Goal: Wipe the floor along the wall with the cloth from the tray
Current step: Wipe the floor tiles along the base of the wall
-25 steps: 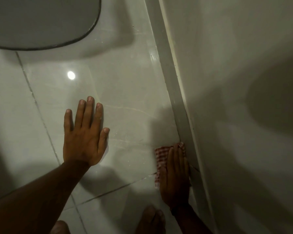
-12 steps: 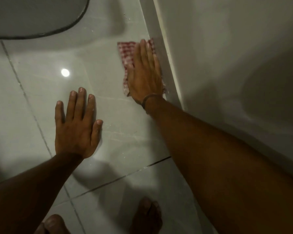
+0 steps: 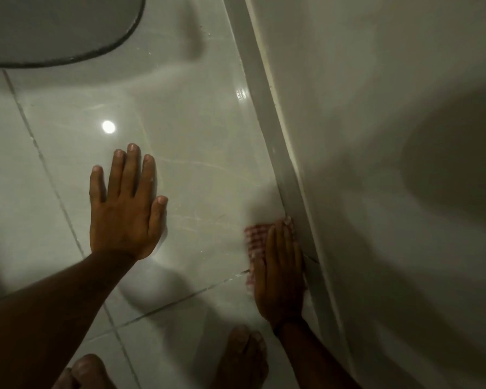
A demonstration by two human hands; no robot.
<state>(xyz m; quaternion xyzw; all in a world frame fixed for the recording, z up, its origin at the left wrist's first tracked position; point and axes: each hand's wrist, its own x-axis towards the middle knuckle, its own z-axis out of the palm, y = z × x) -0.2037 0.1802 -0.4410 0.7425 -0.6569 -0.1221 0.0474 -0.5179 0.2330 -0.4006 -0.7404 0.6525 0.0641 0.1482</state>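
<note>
Where legible, no writing: checked cloth (image 3: 255, 239).

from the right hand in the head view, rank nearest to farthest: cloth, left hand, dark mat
1. cloth: pressed flat under the right hand, beside the skirting
2. left hand: flat on the tiles, off to the left
3. dark mat: far top-left corner

Two hands — left hand (image 3: 125, 213), right hand (image 3: 281, 276) — one cloth (image 3: 254, 238), two bare feet (image 3: 243, 357).
</note>
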